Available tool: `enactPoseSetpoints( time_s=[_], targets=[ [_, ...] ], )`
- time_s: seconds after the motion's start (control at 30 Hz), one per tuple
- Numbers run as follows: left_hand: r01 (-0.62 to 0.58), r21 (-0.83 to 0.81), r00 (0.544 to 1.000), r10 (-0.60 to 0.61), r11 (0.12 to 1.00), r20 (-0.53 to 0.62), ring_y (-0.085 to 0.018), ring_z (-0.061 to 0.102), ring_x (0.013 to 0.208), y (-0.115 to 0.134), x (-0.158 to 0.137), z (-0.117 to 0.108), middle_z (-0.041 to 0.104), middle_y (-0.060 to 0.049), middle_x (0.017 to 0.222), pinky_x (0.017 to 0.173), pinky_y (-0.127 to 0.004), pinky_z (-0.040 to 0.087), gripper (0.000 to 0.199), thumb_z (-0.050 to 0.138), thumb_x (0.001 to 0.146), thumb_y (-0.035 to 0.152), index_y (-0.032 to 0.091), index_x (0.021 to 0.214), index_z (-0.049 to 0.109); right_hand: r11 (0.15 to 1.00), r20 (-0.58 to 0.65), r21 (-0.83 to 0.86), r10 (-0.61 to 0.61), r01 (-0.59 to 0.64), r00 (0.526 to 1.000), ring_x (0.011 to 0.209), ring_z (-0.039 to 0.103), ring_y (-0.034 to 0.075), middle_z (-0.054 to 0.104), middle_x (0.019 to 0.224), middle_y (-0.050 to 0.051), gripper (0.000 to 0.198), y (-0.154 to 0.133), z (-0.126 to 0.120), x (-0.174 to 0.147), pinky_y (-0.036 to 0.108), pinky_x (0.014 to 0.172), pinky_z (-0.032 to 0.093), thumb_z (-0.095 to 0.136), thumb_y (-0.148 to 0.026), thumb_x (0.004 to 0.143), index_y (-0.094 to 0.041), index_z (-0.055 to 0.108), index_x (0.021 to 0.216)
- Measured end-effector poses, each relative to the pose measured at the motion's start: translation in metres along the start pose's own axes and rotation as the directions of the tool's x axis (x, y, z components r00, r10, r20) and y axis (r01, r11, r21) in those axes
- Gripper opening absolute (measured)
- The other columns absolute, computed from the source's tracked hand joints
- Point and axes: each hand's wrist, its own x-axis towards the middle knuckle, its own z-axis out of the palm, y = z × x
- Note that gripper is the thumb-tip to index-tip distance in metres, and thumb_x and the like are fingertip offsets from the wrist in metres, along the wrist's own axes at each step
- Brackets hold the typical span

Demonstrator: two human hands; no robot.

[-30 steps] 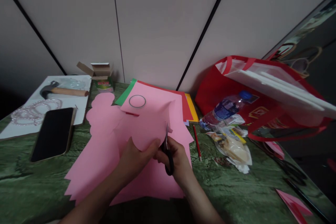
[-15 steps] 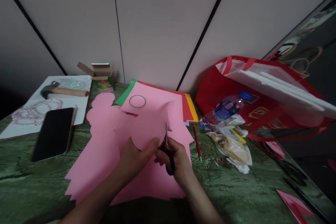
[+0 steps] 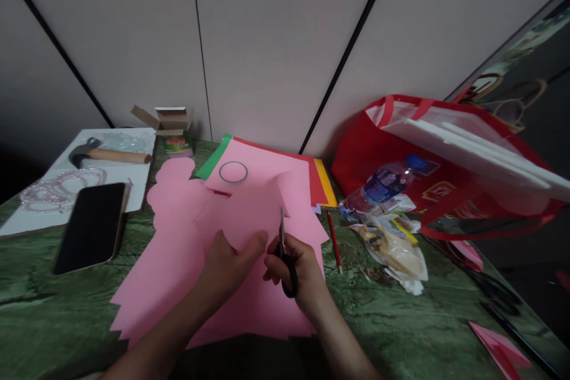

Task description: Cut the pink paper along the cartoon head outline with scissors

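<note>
My left hand pinches a pink paper piece with a rounded edge, thumb on top and the other fingers mostly hidden beneath. My right hand has its fingers in the black handles of a pair of scissors. The blades point away from me at the right edge of the pink piece, where a strip of paper curls up beside them. Below lie pink sheets with jagged edges. A pink cutout with a scalloped outline rests to the left.
Left are a phone, a hammer, a beaded strand and a small open box. A red pencil, bottle, food packet and red bag stand or lie right. Coloured sheets lie behind.
The pink piece has shifted slightly at the blades, and the curled strip beside them has changed shape a little. Both hands stay almost in the same place.
</note>
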Motion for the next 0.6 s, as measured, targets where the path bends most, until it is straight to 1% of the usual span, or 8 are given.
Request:
enactPoseSetpoints(
  time_s=[0.17, 0.3, 0.5, 0.6],
  targets=[
    [0.039, 0.01, 0.998, -0.039, 0.999, -0.041, -0.018, 0.06, 0.05, -0.006, 0.002, -0.002, 0.062, -0.001, 0.046, 0.049, -0.026, 0.046, 0.026, 0.053, 0.071, 0.034, 0.017, 0.052, 0.058, 1.0, -0.001, 0.005, 0.0, 0.0, 1.0, 0.038, 0.05, 0.007, 0.051, 0.046, -0.008, 0.026, 0.0, 0.0, 0.0, 0.017, 0.037, 0.037, 0.075, -0.031, 0.063, -0.017, 0.053, 0.065],
    [0.045, 0.05, 0.996, -0.041, 0.998, -0.081, -0.019, 0.061, 0.053, -0.01, 0.002, -0.004, 0.063, -0.003, 0.049, 0.049, -0.027, 0.045, 0.029, 0.054, 0.071, 0.039, 0.016, 0.056, 0.061, 1.0, -0.001, 0.009, 0.004, -0.004, 1.0, 0.038, 0.051, 0.007, 0.051, 0.047, -0.008, 0.026, 0.0, 0.0, 0.0, 0.017, 0.036, 0.037, 0.075, -0.031, 0.063, -0.017, 0.053, 0.065],
    [0.032, 0.047, 0.998, -0.029, 0.998, -0.062, -0.019, 0.061, 0.053, -0.012, 0.002, -0.003, 0.064, -0.002, 0.05, 0.052, -0.026, 0.046, 0.028, 0.054, 0.072, 0.037, 0.016, 0.055, 0.06, 0.999, 0.013, 0.034, -0.005, 0.005, 1.0, 0.038, 0.05, 0.007, 0.05, 0.046, -0.009, 0.025, 0.002, 0.0, 0.0, 0.017, 0.037, 0.038, 0.074, -0.031, 0.064, -0.017, 0.053, 0.064],
    [0.013, 0.032, 0.998, -0.011, 0.999, -0.069, -0.018, 0.061, 0.052, -0.012, 0.002, -0.003, 0.063, -0.002, 0.05, 0.05, -0.026, 0.045, 0.027, 0.054, 0.073, 0.036, 0.016, 0.056, 0.06, 0.999, 0.017, 0.047, -0.006, 0.005, 1.0, 0.037, 0.049, 0.006, 0.048, 0.045, -0.01, 0.025, 0.002, 0.0, -0.001, 0.017, 0.037, 0.038, 0.074, -0.03, 0.063, -0.017, 0.053, 0.064]
  ],
)
